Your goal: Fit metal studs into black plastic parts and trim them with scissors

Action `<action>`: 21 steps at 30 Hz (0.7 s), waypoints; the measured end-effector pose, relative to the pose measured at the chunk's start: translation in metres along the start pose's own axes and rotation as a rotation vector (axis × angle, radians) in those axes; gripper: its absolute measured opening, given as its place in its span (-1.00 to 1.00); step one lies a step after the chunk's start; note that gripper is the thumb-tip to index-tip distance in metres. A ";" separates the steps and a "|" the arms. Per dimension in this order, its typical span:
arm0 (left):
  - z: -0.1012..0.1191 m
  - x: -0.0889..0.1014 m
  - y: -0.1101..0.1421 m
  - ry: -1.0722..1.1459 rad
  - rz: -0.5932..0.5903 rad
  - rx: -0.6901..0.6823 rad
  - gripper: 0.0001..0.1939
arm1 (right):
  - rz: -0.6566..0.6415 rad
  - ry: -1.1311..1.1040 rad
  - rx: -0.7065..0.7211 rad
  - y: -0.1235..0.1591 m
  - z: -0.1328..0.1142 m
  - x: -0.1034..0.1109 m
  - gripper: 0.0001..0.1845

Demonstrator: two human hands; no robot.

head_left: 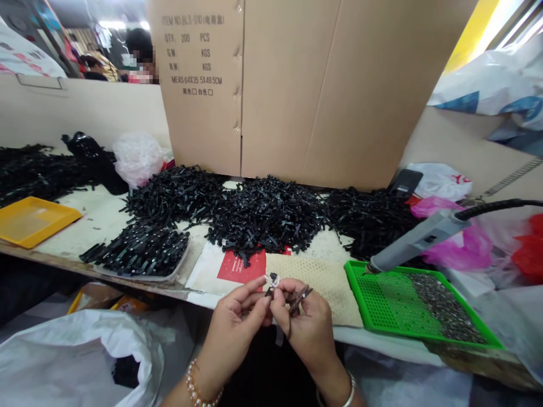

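My left hand [240, 319] and my right hand [307, 325] meet at the table's front edge, fingertips pinched together around a small black plastic part [274, 277] with something whitish around it. Its exact shape is mostly covered by my fingers. A few thin dark strips [300, 298] stick out from between the fingers of my right hand. Just beyond my hands lie a red and white card [241, 268] and a beige textured mat [314, 274]. A heap of small black plastic parts [267, 212] rises behind them.
To the right, a grey electric screwdriver [419, 240] rests over a green tray [369, 319] holding many tiny screws [445, 308]. More black parts fill a clear tray [180, 265] at left. A yellow tray [40, 217], a tall cardboard box [288, 96] and a white sack [72, 350] surround the area.
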State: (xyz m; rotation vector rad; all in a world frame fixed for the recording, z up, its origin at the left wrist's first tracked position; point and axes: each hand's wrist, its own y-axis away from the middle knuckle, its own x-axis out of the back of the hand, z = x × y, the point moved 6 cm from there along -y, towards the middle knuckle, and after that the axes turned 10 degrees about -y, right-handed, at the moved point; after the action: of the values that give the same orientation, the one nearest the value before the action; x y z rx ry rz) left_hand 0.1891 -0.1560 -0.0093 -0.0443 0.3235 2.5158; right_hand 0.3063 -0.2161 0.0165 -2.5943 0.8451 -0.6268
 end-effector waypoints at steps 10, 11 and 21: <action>0.016 0.017 0.001 -0.469 0.230 -0.427 -0.76 | -0.006 -0.009 0.152 0.001 -0.004 0.009 -0.82; 0.022 0.019 0.003 -0.535 0.263 -0.515 -0.76 | -0.006 -0.063 0.116 0.002 0.001 0.010 -0.71; 0.038 0.015 0.012 -0.603 0.241 -0.644 -0.71 | -0.087 -0.270 -0.046 -0.004 -0.001 -0.001 -0.86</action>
State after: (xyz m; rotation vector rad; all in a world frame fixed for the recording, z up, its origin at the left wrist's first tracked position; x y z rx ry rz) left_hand 0.1719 -0.1478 0.0283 0.5128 -0.7590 2.6089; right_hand 0.3073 -0.2126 0.0191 -2.6885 0.6706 -0.2711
